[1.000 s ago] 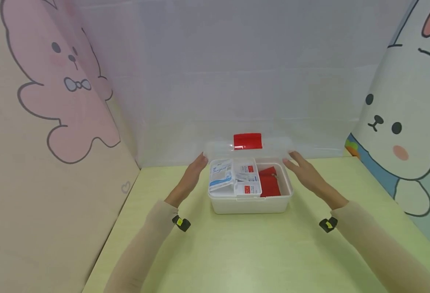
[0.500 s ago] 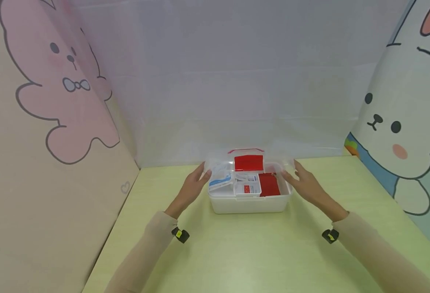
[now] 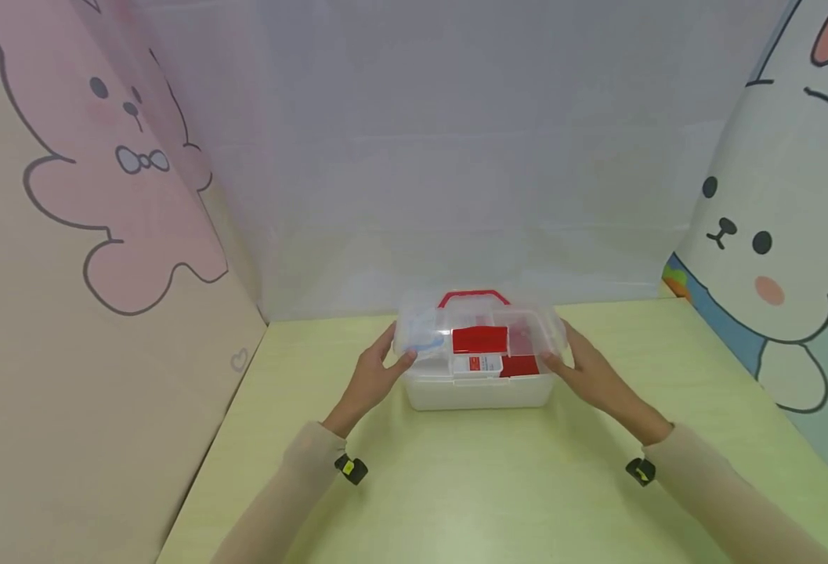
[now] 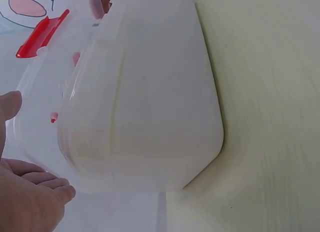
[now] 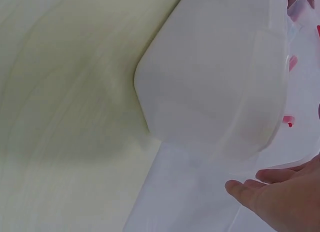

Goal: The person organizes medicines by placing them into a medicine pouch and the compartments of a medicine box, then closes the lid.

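Observation:
A clear plastic lid [image 3: 424, 321] with a red latch [image 3: 480, 340] hangs partly lowered over a white storage box [image 3: 480, 395]. My left hand [image 3: 371, 376] holds the lid's left side, thumb at the front and fingers along the outer side. On the opposite side my right hand [image 3: 590, 376] holds the lid the same way. Under the lid, at the front, lie a small white pack with red print [image 3: 480, 363] and a red pouch [image 3: 519, 366]. A red carry handle [image 3: 473, 294] shows at the back. In both wrist views a gap separates lid and box.
The box stands on a pale yellow-green table [image 3: 484, 478], close to the white sheet [image 3: 399, 157] hung behind. Side panels carry a pink cartoon animal [image 3: 153, 227] on the left and a white rabbit [image 3: 773, 204] on the right.
The lid has swung forward and down from upright over the box, its red latch now lower and nearer. Both hands have come down and forward with it, thumbs now at its front edge.

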Demonstrator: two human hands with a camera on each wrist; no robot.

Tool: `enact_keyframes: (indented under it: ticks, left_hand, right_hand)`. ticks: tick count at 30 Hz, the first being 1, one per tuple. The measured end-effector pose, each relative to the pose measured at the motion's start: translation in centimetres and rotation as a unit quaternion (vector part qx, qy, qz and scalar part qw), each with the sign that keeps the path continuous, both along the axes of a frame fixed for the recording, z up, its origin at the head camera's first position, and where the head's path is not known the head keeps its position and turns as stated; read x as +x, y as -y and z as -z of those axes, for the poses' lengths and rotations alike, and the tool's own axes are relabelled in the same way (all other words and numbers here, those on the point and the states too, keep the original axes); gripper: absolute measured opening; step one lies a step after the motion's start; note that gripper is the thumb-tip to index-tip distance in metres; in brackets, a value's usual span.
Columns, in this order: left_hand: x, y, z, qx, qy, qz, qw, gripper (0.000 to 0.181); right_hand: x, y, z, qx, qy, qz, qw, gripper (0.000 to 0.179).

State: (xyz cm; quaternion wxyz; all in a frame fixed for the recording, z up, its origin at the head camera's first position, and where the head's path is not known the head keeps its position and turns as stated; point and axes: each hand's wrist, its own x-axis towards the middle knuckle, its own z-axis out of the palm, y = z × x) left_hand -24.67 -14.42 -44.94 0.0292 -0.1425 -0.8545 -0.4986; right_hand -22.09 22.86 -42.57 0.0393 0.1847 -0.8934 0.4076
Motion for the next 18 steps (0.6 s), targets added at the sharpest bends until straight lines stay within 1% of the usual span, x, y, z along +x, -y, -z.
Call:
enact_keyframes:
  ticks: [7, 11, 18]
  left_hand:
    - [0.6, -0.3, 1.1, 0.047, 0.018, 0.015, 0.9986, 0.084]
    - [0.8, -0.4, 1.5, 0.052, 0.020, 0.012, 0.9984, 0.085]
    - [1.1, -0.4, 2.5, 0.062, 0.024, 0.014, 0.9977, 0.084]
  right_hand:
    - [0.7, -0.1, 1.3, 0.003, -0.001, 0.002, 1.0000, 0.078]
    - [0.8, -0.1, 1.7, -0.013, -0.010, -0.012, 0.9998, 0.078]
    - [1.0, -0.1, 2.5, -0.025, -0.034, -0.013, 0.9990, 0.077]
